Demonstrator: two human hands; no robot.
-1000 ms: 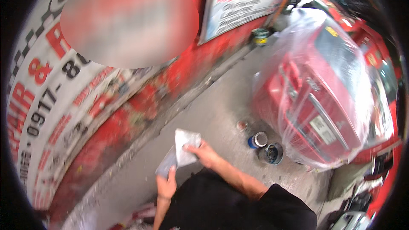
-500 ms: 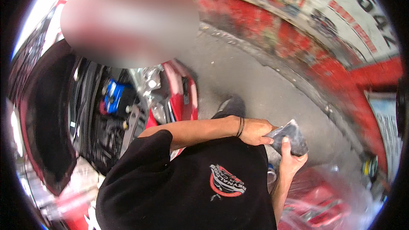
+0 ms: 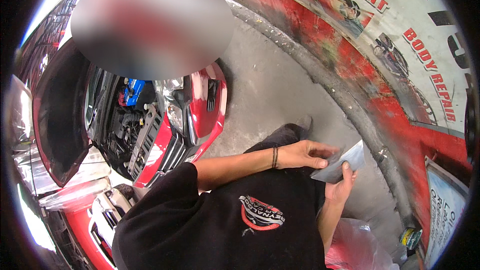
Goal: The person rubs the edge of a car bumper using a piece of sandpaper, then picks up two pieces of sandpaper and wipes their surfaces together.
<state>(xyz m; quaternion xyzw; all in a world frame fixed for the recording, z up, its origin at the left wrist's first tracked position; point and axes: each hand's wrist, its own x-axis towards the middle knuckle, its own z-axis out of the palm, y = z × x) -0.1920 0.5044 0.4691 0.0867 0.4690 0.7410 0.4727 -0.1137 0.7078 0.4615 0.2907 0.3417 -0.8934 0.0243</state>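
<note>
A grey sheet of what looks like sandpaper is held in front of my dark shirt, bent so that a pale side and a darker part show. My right hand grips its lower edge, thumb on top and fingers underneath. My left hand, with a dark band on the wrist, is at the sheet's left side. Its fingers are stretched and slightly blurred, apart from the thumb, which touches the sheet's left corner. A dark flap shows beside these fingers.
At left stands a red car with its hood raised and pale patches on the bumper. A red wall with signs runs along the right, above a concrete curb. Clear plastic over something red and a small can are lower right.
My left hand has loosened from its pinch on the sandpaper, and its fingers now extend. The sheet is tilted differently, showing a paler side. The view has shifted, and a leg reaches further forward.
</note>
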